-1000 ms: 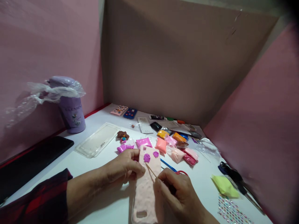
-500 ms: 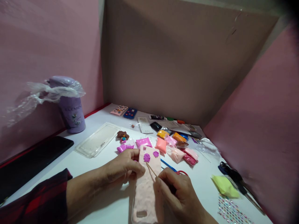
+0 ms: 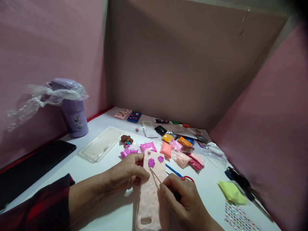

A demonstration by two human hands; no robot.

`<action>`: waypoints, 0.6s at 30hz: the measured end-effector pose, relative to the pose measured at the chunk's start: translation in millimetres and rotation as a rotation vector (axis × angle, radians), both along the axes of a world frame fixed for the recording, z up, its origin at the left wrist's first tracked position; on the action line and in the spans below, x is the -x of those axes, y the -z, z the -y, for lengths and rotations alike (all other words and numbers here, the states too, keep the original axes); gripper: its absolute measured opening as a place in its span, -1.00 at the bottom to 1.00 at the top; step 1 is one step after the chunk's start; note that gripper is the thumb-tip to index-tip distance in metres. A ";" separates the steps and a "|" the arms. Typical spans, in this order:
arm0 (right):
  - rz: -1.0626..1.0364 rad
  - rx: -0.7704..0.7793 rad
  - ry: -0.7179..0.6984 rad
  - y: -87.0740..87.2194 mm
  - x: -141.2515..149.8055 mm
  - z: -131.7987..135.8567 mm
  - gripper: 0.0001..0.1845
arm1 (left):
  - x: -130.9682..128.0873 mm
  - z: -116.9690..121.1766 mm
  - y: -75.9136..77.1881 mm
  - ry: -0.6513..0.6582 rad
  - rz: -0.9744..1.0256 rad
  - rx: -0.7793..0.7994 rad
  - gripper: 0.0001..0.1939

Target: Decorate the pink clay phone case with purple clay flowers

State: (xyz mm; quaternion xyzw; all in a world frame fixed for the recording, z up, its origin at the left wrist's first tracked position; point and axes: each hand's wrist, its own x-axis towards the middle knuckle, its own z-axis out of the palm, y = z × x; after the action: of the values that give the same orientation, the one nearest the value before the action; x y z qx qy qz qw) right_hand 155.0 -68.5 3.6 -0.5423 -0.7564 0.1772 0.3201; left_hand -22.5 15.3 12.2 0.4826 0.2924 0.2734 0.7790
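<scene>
Two hands, both busy: the left hand (image 3: 131, 170) grasps the upper left edge of the phone case, thumb laid over the front; the right hand (image 3: 181, 199) pinches a thin wooden stick between thumb and fingers.
Pale pink case (image 3: 150, 199): centre stage, close in front of the person, between the two hands, its bumpy coated face in view and a rectangular cutout at the near end.
Purple flowers: a pair at the far end of that case, the bigger one (image 3: 151, 163) left, the smaller one (image 3: 160, 159) right.
Wooden stick (image 3: 156, 175): slanting in, tip right below the bigger flower; contact with the coating, can't tell from here!
Behind the case: a magenta packet (image 3: 148, 147), a coral packet (image 3: 166, 149) beside it, more colours bunched to the right.
By the right hand: a blue tool (image 3: 173, 170) and a red loop (image 3: 188, 178), partly covered.
Left flank: a clear case (image 3: 101, 144) lies flat on the white worktop (image 3: 211, 179), a purple tumbler (image 3: 74, 118) standing beyond it.
Right flank: a yellow packet (image 3: 232, 192), with coloured gems (image 3: 239, 215) just nearer.
</scene>
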 end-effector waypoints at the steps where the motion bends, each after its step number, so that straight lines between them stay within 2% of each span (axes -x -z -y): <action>1: -0.005 -0.001 0.000 -0.1 0.2 0.0 -0.74 | -0.1 0.2 0.0 -0.001 -0.002 0.001 -0.69; 18: -0.030 0.010 0.035 3.0 2.1 -0.7 -0.74 | -0.8 1.8 -5.2 -0.003 -0.024 0.009 -0.60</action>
State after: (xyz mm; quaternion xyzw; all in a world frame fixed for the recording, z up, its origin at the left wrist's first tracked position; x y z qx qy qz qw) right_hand 152.9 -67.8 0.6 -0.5541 -0.7410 0.1835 0.3320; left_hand -21.7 13.4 17.4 0.4820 0.3039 0.2674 0.7771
